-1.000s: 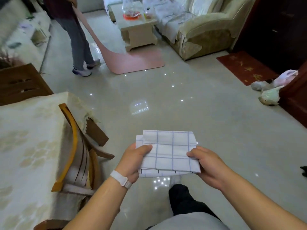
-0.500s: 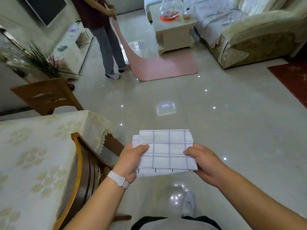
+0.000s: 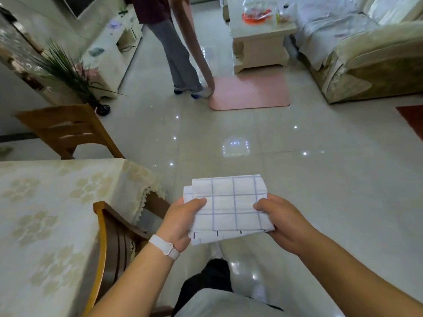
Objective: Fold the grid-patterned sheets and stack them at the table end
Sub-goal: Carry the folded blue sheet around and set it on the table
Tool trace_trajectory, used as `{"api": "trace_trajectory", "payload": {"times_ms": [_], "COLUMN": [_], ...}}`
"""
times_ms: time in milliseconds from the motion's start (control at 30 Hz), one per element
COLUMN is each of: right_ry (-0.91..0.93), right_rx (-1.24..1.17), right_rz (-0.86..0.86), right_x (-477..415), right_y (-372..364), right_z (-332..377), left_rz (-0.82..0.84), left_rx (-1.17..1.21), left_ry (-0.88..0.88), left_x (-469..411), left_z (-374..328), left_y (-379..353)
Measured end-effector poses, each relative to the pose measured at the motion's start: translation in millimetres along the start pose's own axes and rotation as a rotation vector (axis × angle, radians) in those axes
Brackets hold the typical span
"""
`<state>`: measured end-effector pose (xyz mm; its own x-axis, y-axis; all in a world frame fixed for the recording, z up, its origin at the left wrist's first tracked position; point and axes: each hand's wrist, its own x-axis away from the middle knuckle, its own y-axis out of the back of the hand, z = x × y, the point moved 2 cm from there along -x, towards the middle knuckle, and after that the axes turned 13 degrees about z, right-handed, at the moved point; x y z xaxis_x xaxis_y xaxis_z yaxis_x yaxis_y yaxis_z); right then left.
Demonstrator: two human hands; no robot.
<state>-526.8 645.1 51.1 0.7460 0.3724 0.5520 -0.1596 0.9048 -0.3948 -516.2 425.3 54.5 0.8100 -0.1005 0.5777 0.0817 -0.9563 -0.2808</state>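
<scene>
2 sides of the folded grid-patterned sheet (image 3: pixel 231 202) are being pinched, 1 by your left hand (image 3: pixel 180 221) and 1 by your right hand (image 3: pixel 278 221), in mid-air right of the dining table (image 3: pixel 45 202). Folding is looking finished; you are likely heading into setting it flat at the table end.

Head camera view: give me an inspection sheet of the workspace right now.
Surface: dining table with patterned cloth, at left; no stack in view.
Job's things: one folded grid-patterned sheet, held in the air over the floor.
Clutter: clear bag on the coffee table.
Grips: left grip and right grip each pinch a side of the sheet.
Cables: nothing seen.
Surroundings: wooden chair tucked at the table, another person by a pink mat, sofa.
</scene>
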Motion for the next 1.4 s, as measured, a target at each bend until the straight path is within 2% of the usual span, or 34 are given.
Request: {"api": "trace_trajectory", "payload": {"times_ms": [300,700,1000,1167,1400], "right_ry": [-0.003,0.005,-0.054,-0.103,-0.178], "right_rx": [0.009,0.069,0.11,0.129,0.159], "right_rz": [-0.051,-0.018,0.092,0.143,0.222], "right_x": [-115.4,-268.1,-356.8,-421.0,-527.5], "right_y": [-26.8,-114.6,-155.9,-166.7,-167.3], "right_z": [73.3,170.1,205.9,226.5,287.3], "left_rz": [0.076,0.072,-0.048,-0.175,-0.323], "left_rx": [0.032,0.09,0.161,0.218,0.263], "left_ry": [-0.014,-0.09,-0.095,-0.093,-0.106], "left_x": [-117.0,-226.7,-266.5,-299.1,-378.9], "left_z": [-74.0,-203.5,-252.4,-278.8,-335.9], "left_y": [46.0,138.2,189.6,209.9,218.0]}}
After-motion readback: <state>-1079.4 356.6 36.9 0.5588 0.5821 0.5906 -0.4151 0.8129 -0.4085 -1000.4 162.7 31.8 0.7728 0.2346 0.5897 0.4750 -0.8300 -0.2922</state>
